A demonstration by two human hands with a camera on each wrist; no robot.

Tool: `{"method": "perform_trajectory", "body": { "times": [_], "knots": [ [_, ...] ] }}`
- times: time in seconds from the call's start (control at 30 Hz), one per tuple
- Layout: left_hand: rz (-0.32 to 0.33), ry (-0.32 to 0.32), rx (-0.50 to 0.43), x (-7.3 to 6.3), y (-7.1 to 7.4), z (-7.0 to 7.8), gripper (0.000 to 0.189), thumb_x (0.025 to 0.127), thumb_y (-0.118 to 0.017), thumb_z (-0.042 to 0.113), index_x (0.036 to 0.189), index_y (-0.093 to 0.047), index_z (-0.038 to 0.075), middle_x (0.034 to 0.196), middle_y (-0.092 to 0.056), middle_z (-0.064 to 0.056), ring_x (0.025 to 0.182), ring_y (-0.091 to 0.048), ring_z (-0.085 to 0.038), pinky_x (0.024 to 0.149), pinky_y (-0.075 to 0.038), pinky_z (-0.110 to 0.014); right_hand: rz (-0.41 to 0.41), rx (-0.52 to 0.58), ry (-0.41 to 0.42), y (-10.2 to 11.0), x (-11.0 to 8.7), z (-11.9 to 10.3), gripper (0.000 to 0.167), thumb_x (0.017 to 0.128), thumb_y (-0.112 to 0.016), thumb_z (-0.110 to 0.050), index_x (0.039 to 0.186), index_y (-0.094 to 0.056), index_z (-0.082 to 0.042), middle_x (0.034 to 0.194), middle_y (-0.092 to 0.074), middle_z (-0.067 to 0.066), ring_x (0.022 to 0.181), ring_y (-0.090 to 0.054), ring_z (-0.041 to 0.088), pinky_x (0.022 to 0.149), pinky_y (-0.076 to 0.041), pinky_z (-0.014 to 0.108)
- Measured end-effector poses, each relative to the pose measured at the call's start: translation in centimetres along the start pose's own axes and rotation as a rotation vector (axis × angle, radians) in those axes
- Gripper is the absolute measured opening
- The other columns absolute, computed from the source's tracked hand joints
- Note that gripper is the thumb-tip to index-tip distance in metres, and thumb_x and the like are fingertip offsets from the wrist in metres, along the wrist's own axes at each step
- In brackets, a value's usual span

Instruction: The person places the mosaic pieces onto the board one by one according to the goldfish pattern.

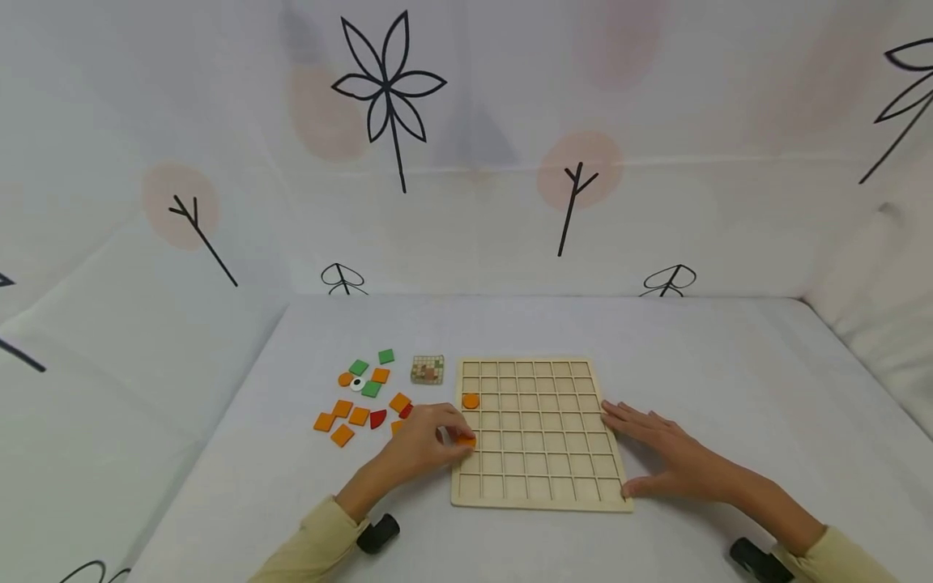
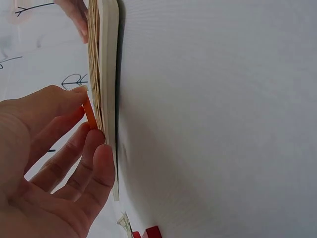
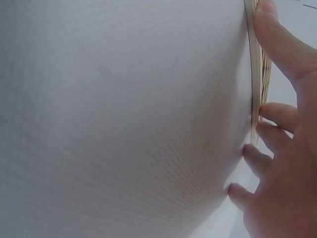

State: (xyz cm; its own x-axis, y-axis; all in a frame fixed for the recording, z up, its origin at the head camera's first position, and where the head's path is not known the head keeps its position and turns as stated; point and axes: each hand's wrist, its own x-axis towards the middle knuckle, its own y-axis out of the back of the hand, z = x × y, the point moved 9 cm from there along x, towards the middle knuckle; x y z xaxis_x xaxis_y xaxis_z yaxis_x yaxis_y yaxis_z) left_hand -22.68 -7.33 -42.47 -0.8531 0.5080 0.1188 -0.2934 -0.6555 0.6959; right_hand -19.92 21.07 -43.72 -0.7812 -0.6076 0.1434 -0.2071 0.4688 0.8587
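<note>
A pale wooden board (image 1: 542, 441) with a grid of square recesses lies on the white table. Between thumb and fingertip, my left hand (image 1: 423, 441) pinches an orange tile (image 2: 89, 114) at the board's left edge; in the left wrist view it is tilted, one end at the grid. Further up in the leftmost column sits an orange round piece (image 1: 470, 401). My right hand (image 1: 674, 460) rests along the board's right edge, fingers spread and fairly straight, thumb near the lower right corner. The right wrist view shows its thumb (image 3: 285, 47) touching the board's edge.
Left of the board lie loose orange tiles (image 1: 342, 436), green tiles (image 1: 359, 368), red pieces (image 1: 377, 419) and a white ring-like piece (image 1: 357, 385). A small patterned grid card (image 1: 427, 370) lies by the board's upper left corner. A printed cloth (image 1: 466, 227) hangs behind the table.
</note>
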Motion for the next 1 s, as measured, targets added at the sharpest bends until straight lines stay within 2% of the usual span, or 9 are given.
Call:
{"method": "perform_trajectory", "body": {
  "times": [0.3, 0.5, 0.67, 0.83, 1.0],
  "knots": [
    [-0.029, -0.016, 0.041, 0.7, -0.6, 0.2, 0.007, 0.081, -0.075, 0.012, 0.088, -0.077, 0.009, 0.086, -0.062, 0.008, 0.077, -0.054, -0.007, 0.063, -0.048, -0.019, 0.004, -0.004, 0.009, 0.2, 0.1, -0.2, 0.089, 0.074, -0.072, -0.053, 0.144, -0.039, -0.01, 0.151, -0.032, 0.011, 0.141, -0.017, 0.01, 0.101, 0.003, 0.007],
    [-0.054, 0.0, 0.071, 1.0, -0.8, 0.4, 0.007, 0.082, -0.074, 0.011, 0.088, -0.077, 0.009, 0.085, -0.06, 0.009, 0.081, -0.054, -0.009, 0.067, -0.048, -0.018, 0.001, 0.027, -0.026, 0.2, 0.0, 0.0, 0.088, 0.073, -0.072, -0.052, 0.145, -0.039, -0.012, 0.151, -0.031, 0.009, 0.141, -0.015, 0.009, 0.108, 0.0, 0.019],
    [-0.079, 0.021, 0.062, 0.9, -1.0, 0.3, 0.009, 0.082, -0.073, 0.012, 0.091, -0.076, 0.012, 0.088, -0.059, 0.009, 0.083, -0.053, -0.01, 0.069, -0.047, -0.019, 0.007, 0.012, -0.001, 0.2, 0.1, -0.1, 0.088, 0.074, -0.072, -0.052, 0.144, -0.04, -0.011, 0.151, -0.032, 0.01, 0.141, -0.014, 0.006, 0.102, 0.003, 0.009],
    [-0.033, -0.003, 0.05, 0.4, 0.0, 0.4, 0.01, 0.083, -0.072, 0.012, 0.093, -0.074, 0.012, 0.092, -0.061, 0.006, 0.08, -0.055, -0.012, 0.066, -0.048, -0.022, 0.01, 0.009, 0.01, 0.1, 0.0, -0.1, 0.088, 0.073, -0.072, -0.052, 0.143, -0.04, -0.01, 0.15, -0.032, 0.012, 0.141, -0.013, 0.004, 0.1, 0.003, 0.006],
    [0.054, 0.006, 0.093, -0.7, 2.2, -0.5, 0.012, 0.084, -0.071, 0.011, 0.095, -0.073, 0.011, 0.095, -0.063, 0.004, 0.081, -0.055, -0.013, 0.066, -0.048, -0.022, 0.007, 0.01, -0.001, 0.1, 0.0, 0.0, 0.088, 0.073, -0.072, -0.053, 0.143, -0.041, -0.01, 0.15, -0.032, 0.011, 0.141, -0.014, 0.004, 0.1, 0.003, 0.006]
  ]
}}
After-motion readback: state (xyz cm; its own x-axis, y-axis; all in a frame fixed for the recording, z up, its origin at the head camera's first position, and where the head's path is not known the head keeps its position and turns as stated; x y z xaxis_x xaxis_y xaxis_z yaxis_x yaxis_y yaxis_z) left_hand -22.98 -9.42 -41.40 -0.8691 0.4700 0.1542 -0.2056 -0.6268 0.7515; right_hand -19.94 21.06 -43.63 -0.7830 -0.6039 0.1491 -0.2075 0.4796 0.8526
